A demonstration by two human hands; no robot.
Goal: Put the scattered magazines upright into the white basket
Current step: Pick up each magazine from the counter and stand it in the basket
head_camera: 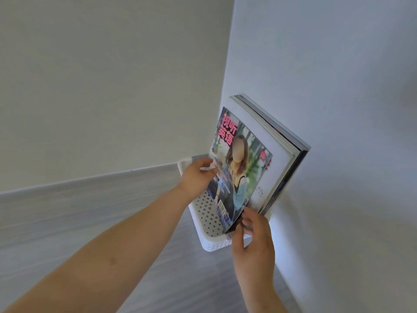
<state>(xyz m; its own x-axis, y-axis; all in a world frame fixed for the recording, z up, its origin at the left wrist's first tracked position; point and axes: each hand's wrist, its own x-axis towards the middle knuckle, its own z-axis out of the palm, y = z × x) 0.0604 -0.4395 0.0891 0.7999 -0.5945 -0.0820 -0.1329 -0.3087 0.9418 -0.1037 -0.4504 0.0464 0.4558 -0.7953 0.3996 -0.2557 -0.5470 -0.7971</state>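
1. Leaning nearly upright, the front magazine [239, 168] has its lower end inside the white basket [215, 243].
2. The left grip [197, 175] pinches its left edge; the right grip [252, 238] pinches its bottom corner.
3. Behind it, other magazines [282, 154] stand in the basket, tilted against the wall [338, 109].
4. The basket sits on the grey floor [180, 279] in a corner.

We can't see the bottom corner of the front magazine [237, 168]; the right hand [252, 242] covers it; the magazines behind [279, 163] are mostly hidden; fingertips of the left hand [196, 175] blur into the white basket [209, 218] rim, so its grip is anyone's guess; small cover print is unreadable; both forearms [112, 245] run off the bottom.
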